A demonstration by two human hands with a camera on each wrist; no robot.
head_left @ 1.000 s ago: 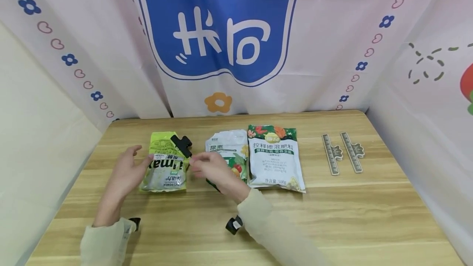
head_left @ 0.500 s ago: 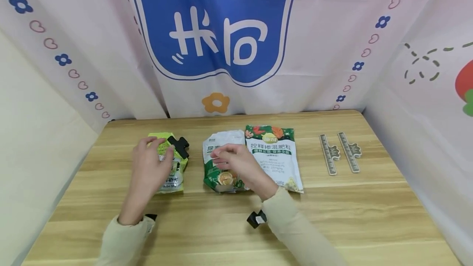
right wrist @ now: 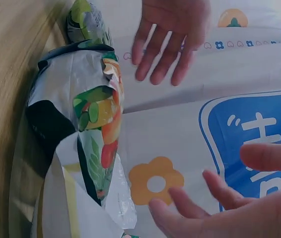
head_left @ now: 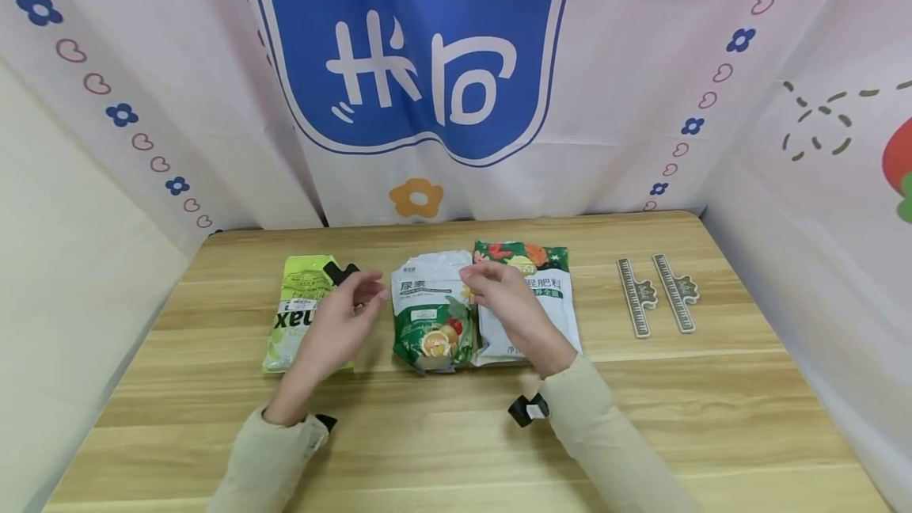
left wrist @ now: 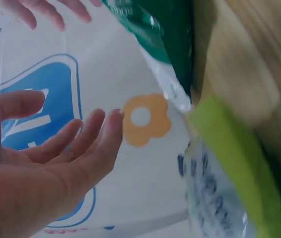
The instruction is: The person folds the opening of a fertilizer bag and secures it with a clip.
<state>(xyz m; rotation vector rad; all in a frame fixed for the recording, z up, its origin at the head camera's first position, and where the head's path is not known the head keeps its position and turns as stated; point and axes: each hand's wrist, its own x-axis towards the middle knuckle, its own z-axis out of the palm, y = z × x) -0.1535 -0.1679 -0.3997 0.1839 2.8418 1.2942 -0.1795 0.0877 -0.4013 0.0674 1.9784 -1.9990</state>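
Note:
My left hand (head_left: 338, 327) is over the right side of a lime-green and clear bag (head_left: 294, 319), fingers loosely curved and holding nothing. A black clip (head_left: 335, 272) sits at that bag's upper right edge, partly hidden by the hand. My right hand (head_left: 518, 311) hovers over the white-and-green fertilizer bag (head_left: 565, 311), partly covering its print. Its fingertips are near the urea bag (head_left: 427, 331), which lies in the middle. In the right wrist view the right fingers (right wrist: 185, 203) are relaxed with nothing between them. The left wrist view shows the left palm (left wrist: 41, 193) turned up and bare.
Two grey ruler-like clips with crown-shaped grips, a left one (head_left: 633, 299) and a right one (head_left: 673, 294), lie at the table's right. The wooden table (head_left: 442, 457) meets a printed cloth backdrop (head_left: 613, 141) behind and at the sides.
My right hand has left the black clip by the lime-green bag and moved right, over the fertilizer bag. My left hand has shifted right across the lime-green bag.

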